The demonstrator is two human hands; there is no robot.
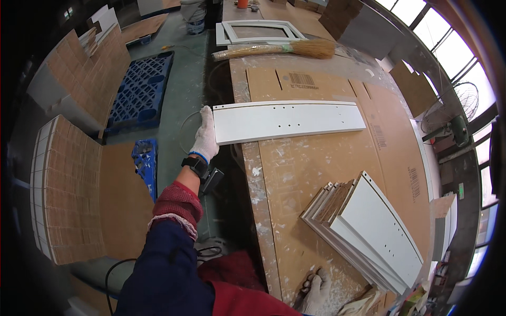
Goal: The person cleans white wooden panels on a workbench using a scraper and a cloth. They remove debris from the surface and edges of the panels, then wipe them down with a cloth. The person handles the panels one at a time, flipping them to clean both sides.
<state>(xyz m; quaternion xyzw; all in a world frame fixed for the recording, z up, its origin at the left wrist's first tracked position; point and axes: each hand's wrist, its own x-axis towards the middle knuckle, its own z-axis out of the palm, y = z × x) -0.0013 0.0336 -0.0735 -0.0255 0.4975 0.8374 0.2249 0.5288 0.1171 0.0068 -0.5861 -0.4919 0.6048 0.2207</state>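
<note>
Your left hand (204, 138) has its gloved fingers clamped on the near end of the white panel (287, 121), which lies flat across the bench (316, 174); it looks stiff, light and smooth – grip an end edge; your right hand (318, 292) rests by the panel stack (366, 229) – fingers loosely curled, holding nothing.

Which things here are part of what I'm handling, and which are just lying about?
In hand:
left hand on white panel
right hand by stack of panels

Lying about:
broom
white frame
blue pallet
fan
</note>
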